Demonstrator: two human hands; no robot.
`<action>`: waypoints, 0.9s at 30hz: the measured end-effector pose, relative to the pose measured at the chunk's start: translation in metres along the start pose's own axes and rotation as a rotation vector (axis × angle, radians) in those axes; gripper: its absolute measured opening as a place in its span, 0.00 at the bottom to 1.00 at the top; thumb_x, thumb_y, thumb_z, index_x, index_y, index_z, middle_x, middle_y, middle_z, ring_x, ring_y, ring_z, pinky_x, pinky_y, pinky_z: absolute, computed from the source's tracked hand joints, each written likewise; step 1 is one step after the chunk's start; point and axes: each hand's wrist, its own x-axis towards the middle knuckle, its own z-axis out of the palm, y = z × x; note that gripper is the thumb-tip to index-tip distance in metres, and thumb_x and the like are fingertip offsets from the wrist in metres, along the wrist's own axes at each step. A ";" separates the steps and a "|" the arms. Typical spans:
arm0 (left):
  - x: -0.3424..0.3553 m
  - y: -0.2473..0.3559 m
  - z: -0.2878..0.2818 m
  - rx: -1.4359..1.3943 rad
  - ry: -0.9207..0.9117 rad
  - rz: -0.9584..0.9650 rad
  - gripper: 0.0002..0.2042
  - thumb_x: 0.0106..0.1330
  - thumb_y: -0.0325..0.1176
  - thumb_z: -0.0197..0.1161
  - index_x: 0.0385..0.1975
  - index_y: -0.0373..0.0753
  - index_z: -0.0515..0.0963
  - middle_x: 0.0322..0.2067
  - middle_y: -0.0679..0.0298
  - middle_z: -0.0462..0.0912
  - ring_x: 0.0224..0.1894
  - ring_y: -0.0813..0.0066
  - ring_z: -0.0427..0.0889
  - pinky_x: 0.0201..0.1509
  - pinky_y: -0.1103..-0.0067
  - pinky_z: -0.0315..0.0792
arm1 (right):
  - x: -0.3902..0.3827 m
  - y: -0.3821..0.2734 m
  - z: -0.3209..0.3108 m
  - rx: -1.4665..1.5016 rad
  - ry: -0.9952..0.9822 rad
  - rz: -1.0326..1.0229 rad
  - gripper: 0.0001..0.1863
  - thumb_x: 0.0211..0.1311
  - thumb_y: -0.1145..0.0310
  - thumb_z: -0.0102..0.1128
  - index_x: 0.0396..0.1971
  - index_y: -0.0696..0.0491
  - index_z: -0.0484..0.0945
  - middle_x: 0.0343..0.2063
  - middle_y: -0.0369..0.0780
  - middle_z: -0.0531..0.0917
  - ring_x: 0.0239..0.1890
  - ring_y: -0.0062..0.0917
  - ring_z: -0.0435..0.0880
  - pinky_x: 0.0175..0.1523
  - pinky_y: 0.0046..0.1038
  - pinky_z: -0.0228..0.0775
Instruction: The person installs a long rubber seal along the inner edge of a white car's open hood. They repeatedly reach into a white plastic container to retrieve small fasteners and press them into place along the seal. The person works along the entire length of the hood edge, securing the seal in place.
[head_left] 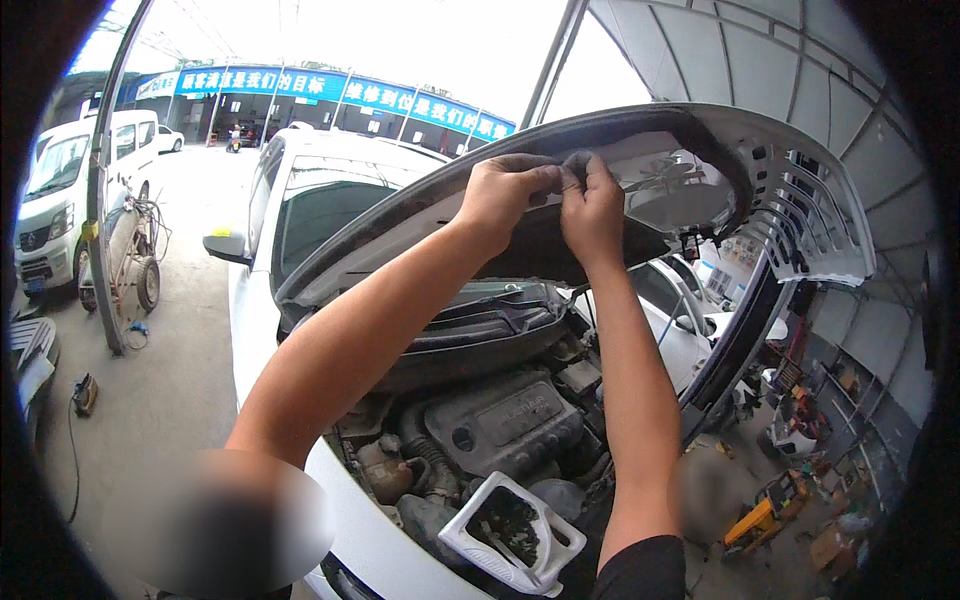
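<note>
Both arms reach up to the underside of the raised car hood (700,195). My left hand (500,198) is closed in a pinch, its dark, grimy fingertips near the hood's inner panel. Beside it my right hand (594,208) also pinches, thumb and fingers together, almost touching the left fingertips. What lies between the fingers is too small or hidden to make out. A dark hood liner (540,245) spreads below and behind the hands. Under my arms lies the engine bay, with a dark plastic engine cover (510,420).
A white plastic frame (462,535) rests at the front of the engine bay. To the right stand a yellow machine (768,512) and scattered parts. On the left are a metal post (97,200), a wheeled cart (128,250), a white van (60,190) and a cable (74,460) on the floor.
</note>
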 end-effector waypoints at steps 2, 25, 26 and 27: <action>0.003 0.000 0.000 0.056 0.007 0.038 0.11 0.59 0.29 0.62 0.38 0.28 0.79 0.30 0.62 0.79 0.30 0.77 0.75 0.36 0.80 0.70 | 0.000 0.007 0.003 0.014 0.027 0.002 0.06 0.58 0.71 0.57 0.30 0.59 0.76 0.26 0.49 0.81 0.31 0.45 0.80 0.36 0.37 0.70; 0.023 -0.025 0.022 0.361 0.358 0.159 0.07 0.59 0.29 0.61 0.30 0.30 0.81 0.20 0.66 0.79 0.20 0.81 0.73 0.23 0.80 0.66 | 0.022 0.018 0.002 -0.203 0.072 0.186 0.14 0.53 0.60 0.64 0.25 0.58 0.80 0.21 0.51 0.80 0.26 0.47 0.79 0.33 0.40 0.69; 0.026 -0.028 0.020 0.387 0.351 0.179 0.07 0.58 0.29 0.62 0.30 0.30 0.81 0.22 0.65 0.80 0.23 0.79 0.75 0.26 0.80 0.69 | 0.022 0.017 0.001 -0.283 0.091 0.128 0.15 0.52 0.60 0.65 0.25 0.58 0.80 0.19 0.50 0.80 0.24 0.46 0.79 0.31 0.38 0.68; 0.027 -0.032 0.018 0.357 0.331 0.186 0.07 0.58 0.29 0.62 0.30 0.30 0.81 0.23 0.64 0.80 0.24 0.78 0.76 0.28 0.80 0.70 | 0.021 0.015 0.003 -0.280 0.093 0.130 0.15 0.53 0.58 0.64 0.25 0.58 0.81 0.20 0.51 0.80 0.26 0.48 0.79 0.32 0.40 0.69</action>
